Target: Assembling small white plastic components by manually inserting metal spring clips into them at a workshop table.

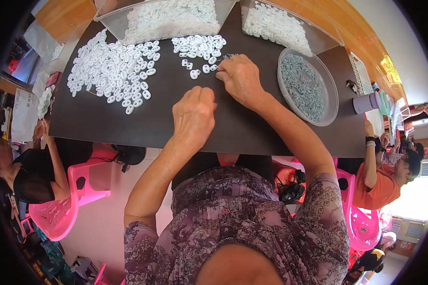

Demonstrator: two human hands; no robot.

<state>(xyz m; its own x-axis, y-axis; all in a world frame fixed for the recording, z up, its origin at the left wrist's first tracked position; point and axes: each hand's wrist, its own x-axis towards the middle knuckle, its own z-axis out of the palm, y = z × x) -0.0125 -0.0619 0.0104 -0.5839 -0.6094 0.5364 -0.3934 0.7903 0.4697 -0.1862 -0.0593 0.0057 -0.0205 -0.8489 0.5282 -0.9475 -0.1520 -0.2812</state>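
Left hand [193, 115] curls closed, contents hidden! Right hand [239, 80] bunches up, hold unclear, white pieces [206, 69] at its ten o'clock.

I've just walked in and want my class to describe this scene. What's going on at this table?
A person works at a dark table with both hands. The right hand is at the edge of a small group of white parts; the left hand is curled nearer the body. Whether either holds anything is hidden. A larger white pile lies to the left, clear bins of white parts stand along the far side, and a round tub of grey pieces sits to the right.
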